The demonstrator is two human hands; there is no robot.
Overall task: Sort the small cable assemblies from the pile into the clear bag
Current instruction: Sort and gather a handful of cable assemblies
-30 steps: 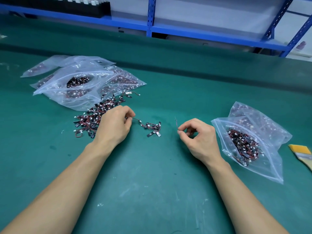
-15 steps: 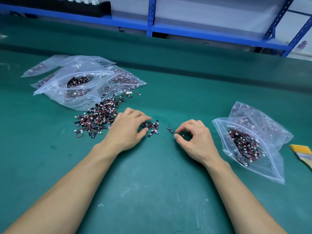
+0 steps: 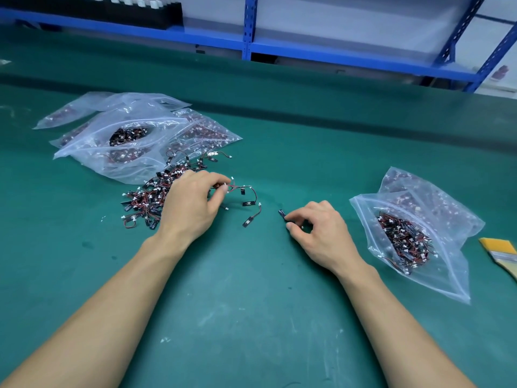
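Here the left hand (image 3: 193,203) sits at the right edge of the pile (image 3: 151,197) of small cable assemblies. Its thumb and forefinger pinch a red wire from which a short tangle (image 3: 247,193) of assemblies trails out to the right of the pile, likely so that single pieces can be teased free rather than lifted in a clump. Further right of the pile, the right hand (image 3: 321,231) rests low on the green table (image 3: 251,303), fingers curled, thumb and forefinger nipping one assembly (image 3: 282,213) by its black end. Held at the tip like that, it looks ready to go off alone. The clear bag (image 3: 436,275) lies well to the right of the pile, beyond the right hand, its mouth gaping and a heap of assemblies already inside, which suits a short drop-in by that hand. Behind the pile, touching its far edge, lies a stack of filled bags (image 3: 126,119). A brush (image 3: 500,250) lies farthest right of the pile, past the clear bag
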